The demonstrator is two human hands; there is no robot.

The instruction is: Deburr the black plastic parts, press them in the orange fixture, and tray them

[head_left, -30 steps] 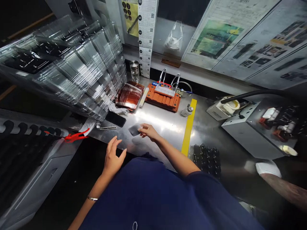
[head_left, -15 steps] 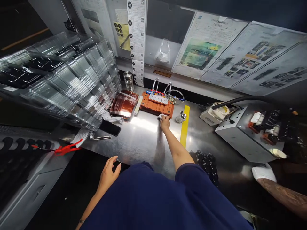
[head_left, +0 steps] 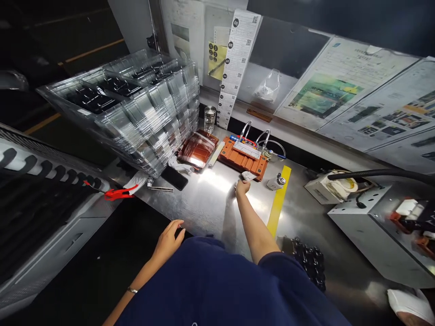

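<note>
My right hand [head_left: 242, 186] is closed on a crumpled white cloth [head_left: 248, 175] at the front right edge of an orange fixture [head_left: 238, 158]. Two curved metal tubes and a pale perforated strip [head_left: 247, 150] sit on the fixture. To its right stands a small dispenser bottle [head_left: 276, 182] with a metal cap. My left hand [head_left: 172, 233] hangs near the front edge of the metal table [head_left: 204, 203], fingers apart and holding nothing. A black phone [head_left: 174, 178] lies on the table beyond it.
Stacked clear trays [head_left: 136, 113] rise at the left, beside a glass jar [head_left: 210, 118] and a brown wrapped pack [head_left: 199, 150]. Red pliers [head_left: 118, 194] lie far left. A grey machine box [head_left: 360, 235] stands right, near another person's white-gloved hand [head_left: 409, 304].
The view has swung, so the scene sits further right and slightly lower. My right hand has drawn back a little from the fixture with the cloth. My left hand stays open.
</note>
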